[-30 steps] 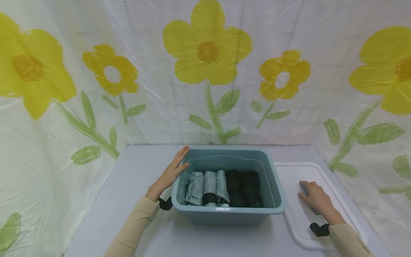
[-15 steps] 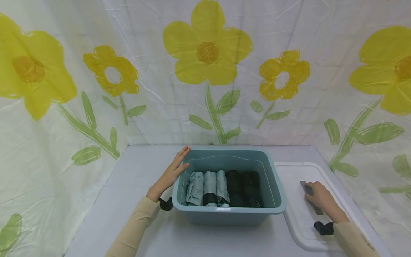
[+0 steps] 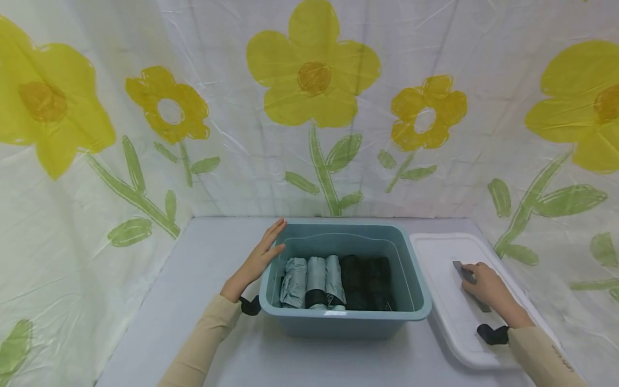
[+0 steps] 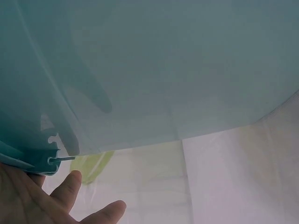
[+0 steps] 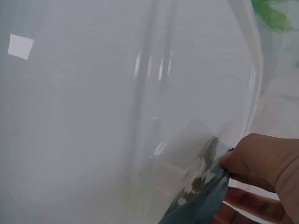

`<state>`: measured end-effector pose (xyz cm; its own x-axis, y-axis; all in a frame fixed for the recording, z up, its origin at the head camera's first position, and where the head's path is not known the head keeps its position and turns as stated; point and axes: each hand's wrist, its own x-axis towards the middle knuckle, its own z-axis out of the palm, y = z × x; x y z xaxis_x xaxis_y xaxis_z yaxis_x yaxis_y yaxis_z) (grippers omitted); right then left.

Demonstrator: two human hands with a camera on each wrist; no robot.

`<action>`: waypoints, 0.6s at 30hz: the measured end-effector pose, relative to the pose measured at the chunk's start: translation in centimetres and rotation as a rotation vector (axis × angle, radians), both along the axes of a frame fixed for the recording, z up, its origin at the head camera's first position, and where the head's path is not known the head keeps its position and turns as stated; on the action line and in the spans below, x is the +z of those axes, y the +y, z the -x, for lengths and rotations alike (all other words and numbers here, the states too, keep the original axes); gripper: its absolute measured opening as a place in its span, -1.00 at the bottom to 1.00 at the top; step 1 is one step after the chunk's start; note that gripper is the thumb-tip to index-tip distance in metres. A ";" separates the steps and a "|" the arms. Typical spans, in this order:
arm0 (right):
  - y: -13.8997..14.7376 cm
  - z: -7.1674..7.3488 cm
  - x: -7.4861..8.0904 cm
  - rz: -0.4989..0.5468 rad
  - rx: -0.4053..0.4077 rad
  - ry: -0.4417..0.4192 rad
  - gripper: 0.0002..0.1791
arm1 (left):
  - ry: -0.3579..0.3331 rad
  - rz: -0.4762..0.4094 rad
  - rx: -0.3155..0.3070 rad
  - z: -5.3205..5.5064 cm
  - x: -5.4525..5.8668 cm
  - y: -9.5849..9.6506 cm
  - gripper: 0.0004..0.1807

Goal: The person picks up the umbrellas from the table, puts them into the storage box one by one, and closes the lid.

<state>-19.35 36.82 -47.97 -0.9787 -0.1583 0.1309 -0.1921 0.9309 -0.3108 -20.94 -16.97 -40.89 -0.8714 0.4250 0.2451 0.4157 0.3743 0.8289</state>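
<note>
A blue-green plastic bin (image 3: 338, 325) stands on the table, holding a row of light-blue rolled bundles (image 3: 316, 274) and black ones (image 3: 365, 282) that look like folded umbrellas. My left hand (image 3: 253, 263) rests along the bin's left rim, fingers straight; the left wrist view shows its spread fingers (image 4: 107, 212) under the rim. To the right, my right hand (image 3: 493, 287) pinches the grey handle (image 3: 465, 273) of a white lid (image 3: 440, 252). In the right wrist view the thumb presses on the handle (image 5: 205, 203). The lid looks slightly raised, with a shadow along its left edge.
The white-covered table (image 3: 193, 301) extends to the left and in front of the bin. Behind it hangs a white curtain (image 3: 232, 156) printed with yellow flowers, which also closes in both sides. The lid's left edge lies close beside the bin's right wall.
My right hand has taken hold of the lid's handle and lifted the lid a little; it has shifted up in the head view. My left hand and the bin have stayed put.
</note>
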 end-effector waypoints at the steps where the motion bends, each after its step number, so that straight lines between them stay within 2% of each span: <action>1: 0.0 0.1 0.1 0.000 0.003 -0.001 -0.53 | -0.001 0.000 0.000 0.0 0.0 0.0 -0.41; 13: 0.0 0.8 2.6 -0.008 0.070 0.115 -0.56 | -0.001 0.000 0.002 0.0 0.0 0.1 -0.41; 18: 0.2 1.0 3.5 -0.011 0.084 0.119 -0.56 | -0.006 -0.005 -0.001 0.0 0.0 0.0 -0.41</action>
<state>-20.38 37.03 -44.49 -0.9396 -0.2414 0.2427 -0.3046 0.9131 -0.2710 -20.94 -16.93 -40.91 -0.8726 0.4243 0.2422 0.4110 0.3697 0.8333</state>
